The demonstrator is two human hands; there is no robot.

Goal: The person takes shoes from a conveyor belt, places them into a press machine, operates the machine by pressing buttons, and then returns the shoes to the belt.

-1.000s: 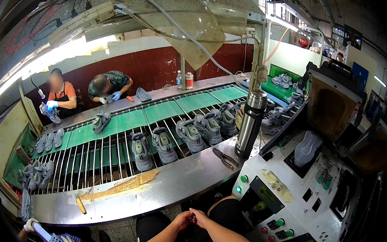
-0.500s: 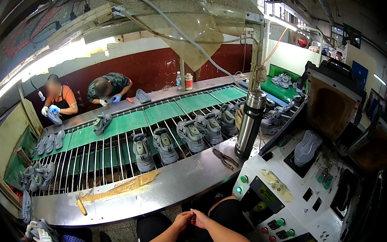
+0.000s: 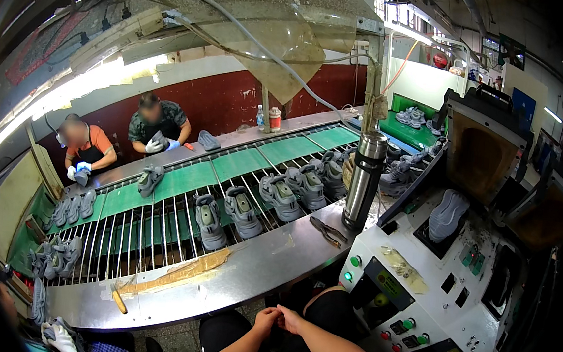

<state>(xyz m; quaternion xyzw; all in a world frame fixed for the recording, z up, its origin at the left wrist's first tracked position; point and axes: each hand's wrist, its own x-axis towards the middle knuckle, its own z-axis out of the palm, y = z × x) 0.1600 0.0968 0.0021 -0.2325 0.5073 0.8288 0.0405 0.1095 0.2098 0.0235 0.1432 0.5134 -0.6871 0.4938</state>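
Observation:
My left hand (image 3: 267, 320) and my right hand (image 3: 290, 319) meet above my lap, in front of the bench edge. Both are closed, their curled fingers pressed together at the tips, and no object shows between them. Closest ahead is the metal bench edge (image 3: 254, 276). Beyond it grey shoes stand on a roller conveyor; among them are one shoe (image 3: 209, 223) and another (image 3: 243, 214). To my right is a white machine (image 3: 412, 279) with green and red buttons, and a grey shoe (image 3: 448, 215) lies sole up in its open bay.
A steel thermos (image 3: 365, 182) and pliers (image 3: 328, 232) rest on the bench's right part. A yellow-handled tool (image 3: 119, 300) lies at its left. Two co-workers (image 3: 88, 147) handle shoes across the conveyor; another person's gloved hand (image 3: 62, 341) shows at lower left.
My hands stay in place. Shoes on the conveyor have shifted slightly to the right. Both co-workers across have changed posture, one raising the head. The person at lower left has leaned farther into view.

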